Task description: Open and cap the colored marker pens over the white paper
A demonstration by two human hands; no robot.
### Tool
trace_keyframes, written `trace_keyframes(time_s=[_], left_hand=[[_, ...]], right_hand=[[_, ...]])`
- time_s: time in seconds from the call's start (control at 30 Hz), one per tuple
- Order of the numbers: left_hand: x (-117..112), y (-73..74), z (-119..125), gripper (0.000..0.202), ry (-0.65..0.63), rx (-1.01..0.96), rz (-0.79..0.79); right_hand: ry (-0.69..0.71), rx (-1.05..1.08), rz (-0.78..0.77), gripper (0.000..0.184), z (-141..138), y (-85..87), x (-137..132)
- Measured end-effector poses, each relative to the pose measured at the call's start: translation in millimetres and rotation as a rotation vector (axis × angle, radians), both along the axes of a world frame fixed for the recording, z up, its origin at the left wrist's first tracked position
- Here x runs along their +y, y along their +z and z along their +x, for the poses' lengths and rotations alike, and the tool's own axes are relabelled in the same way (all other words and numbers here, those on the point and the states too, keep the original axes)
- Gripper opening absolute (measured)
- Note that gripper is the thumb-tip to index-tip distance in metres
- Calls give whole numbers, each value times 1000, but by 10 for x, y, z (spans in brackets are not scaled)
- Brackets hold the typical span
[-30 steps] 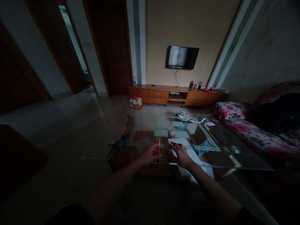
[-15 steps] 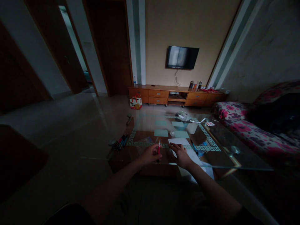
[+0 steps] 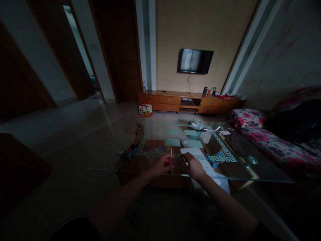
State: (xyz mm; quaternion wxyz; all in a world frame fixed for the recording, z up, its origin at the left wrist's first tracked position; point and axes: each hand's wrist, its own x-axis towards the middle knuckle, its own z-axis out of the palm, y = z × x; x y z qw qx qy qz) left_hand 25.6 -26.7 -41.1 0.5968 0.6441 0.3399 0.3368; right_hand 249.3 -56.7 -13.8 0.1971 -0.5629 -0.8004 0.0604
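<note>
My left hand (image 3: 162, 164) is closed around a slim red pen (image 3: 170, 161), held nearly upright with a thin pale end pointing up. Just to the right, my right hand (image 3: 193, 165) hovers over the white paper (image 3: 206, 164), its fingers curled together. Something small and dark may sit at those fingertips, but the dim light hides what it is. The paper lies on the glass coffee table (image 3: 155, 170) and hangs over its near edge. A blue pen (image 3: 207, 157) rests beside the paper.
Several pens (image 3: 130, 152) lie in a bunch at the table's left edge. Farther back are a clear plastic bag (image 3: 197, 124) and a small white card (image 3: 225, 133). A flowered sofa (image 3: 273, 137) stands on the right, and a low wooden cabinet (image 3: 169, 100) beyond the table.
The fingers of my right hand have gone from stretched out to curled in. My left hand keeps the red pen in nearly the same place.
</note>
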Motion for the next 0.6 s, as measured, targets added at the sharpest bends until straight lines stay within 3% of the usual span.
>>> trace_keyframes(time_s=[0.33,0.6], left_hand=[[7,-20,-6,54,-5,4,11],[7,-16,7,53,-6,-9,5]], right_hand=[[-55,-158,-276,39,-202,-100,4],[-70,-183,-282,37,-234,-125,15]])
